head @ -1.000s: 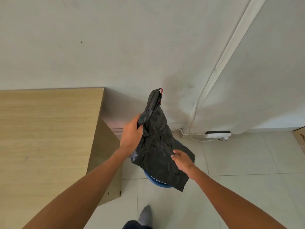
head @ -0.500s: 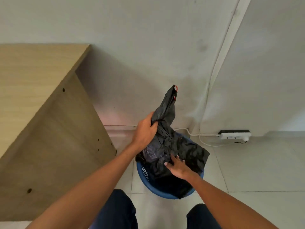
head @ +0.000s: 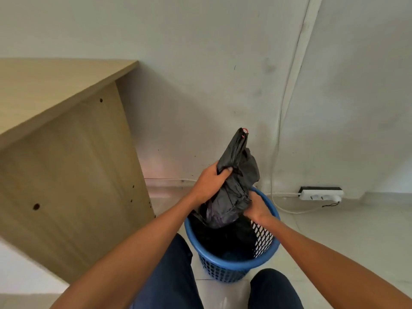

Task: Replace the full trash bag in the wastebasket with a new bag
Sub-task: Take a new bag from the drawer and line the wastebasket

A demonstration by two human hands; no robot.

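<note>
Wooden tabletop [head: 44,85] sits off on the far left. The person's left grip [head: 208,184] is curled tight round the upper part of the black trash bag [head: 239,157], red drawstring poking out the top. The bag's bottom end hangs down into the blue mesh wastebasket [head: 223,273] on the floor. Right grip [head: 256,207] pinches the bag's lower folds just above the rim. White power strip [head: 321,194] by the wall, far right

Your left grip [head: 209,184] curls round the bunched neck of the black trash bag [head: 231,197], whose red drawstring loop [head: 245,130] pokes up at the top. Your right grip [head: 256,208] pinches the bag's lower folds just over the rim of the blue mesh wastebasket [head: 223,272], and the bag's bottom hangs inside it. A wooden surface [head: 55,85] stands to your left; a white power strip [head: 321,194] lies on the floor by the wall
</note>
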